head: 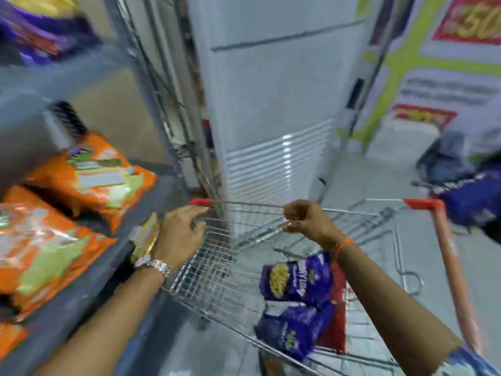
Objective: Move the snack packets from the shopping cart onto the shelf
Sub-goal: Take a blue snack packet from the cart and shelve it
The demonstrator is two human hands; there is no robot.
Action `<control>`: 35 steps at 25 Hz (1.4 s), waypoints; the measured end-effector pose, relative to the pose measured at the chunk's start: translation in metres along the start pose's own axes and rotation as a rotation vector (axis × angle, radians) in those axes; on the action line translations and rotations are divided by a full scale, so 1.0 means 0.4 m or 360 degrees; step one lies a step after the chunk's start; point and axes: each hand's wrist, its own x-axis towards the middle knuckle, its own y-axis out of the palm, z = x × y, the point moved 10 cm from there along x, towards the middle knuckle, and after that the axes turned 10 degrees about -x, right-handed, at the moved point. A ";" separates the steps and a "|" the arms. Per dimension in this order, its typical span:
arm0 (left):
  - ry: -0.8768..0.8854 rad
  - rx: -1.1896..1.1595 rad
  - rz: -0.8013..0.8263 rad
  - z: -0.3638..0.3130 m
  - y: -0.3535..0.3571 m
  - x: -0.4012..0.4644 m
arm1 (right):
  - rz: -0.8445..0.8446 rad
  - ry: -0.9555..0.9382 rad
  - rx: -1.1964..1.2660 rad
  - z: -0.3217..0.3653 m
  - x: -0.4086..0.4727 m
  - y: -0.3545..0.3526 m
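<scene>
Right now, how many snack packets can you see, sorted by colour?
Orange, on the shelf: 4
Purple, in the cart: 2
Purple, upper shelf, blurred: 1
Total: 7

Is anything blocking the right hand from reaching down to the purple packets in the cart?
Nothing visible. The right hand hovers above the open-topped wire shopping cart, and the purple snack packets lie uncovered below.
</scene>
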 end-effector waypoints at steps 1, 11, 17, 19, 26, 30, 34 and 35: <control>-0.0056 -0.0022 0.0133 0.026 0.110 0.009 | -0.0066 0.0139 -0.0117 -0.114 0.012 -0.051; -0.0608 -0.0101 0.1675 0.226 1.042 -0.048 | -0.0430 0.1302 0.0614 -0.708 -0.082 0.129; -0.0342 0.0060 0.1935 0.246 1.275 -0.068 | -0.1201 0.1919 0.1422 -0.902 -0.176 0.315; -0.0329 0.0037 0.2049 0.240 1.304 -0.080 | -0.1467 0.1975 0.1528 -0.911 -0.178 0.310; -0.0197 -0.0058 0.2114 0.316 1.260 -0.075 | -0.2177 0.1715 0.1289 -0.838 -0.206 0.192; -0.0236 -0.0114 0.1985 0.369 1.148 -0.077 | -0.2125 0.1529 0.1025 -0.816 -0.206 0.152; -0.0297 -0.0154 0.1793 0.309 0.947 -0.051 | -0.2072 0.1349 0.1118 -0.723 -0.189 0.156; -0.0301 -0.0145 0.1752 0.297 0.884 -0.044 | -0.2069 0.1268 0.1165 -0.680 -0.172 0.151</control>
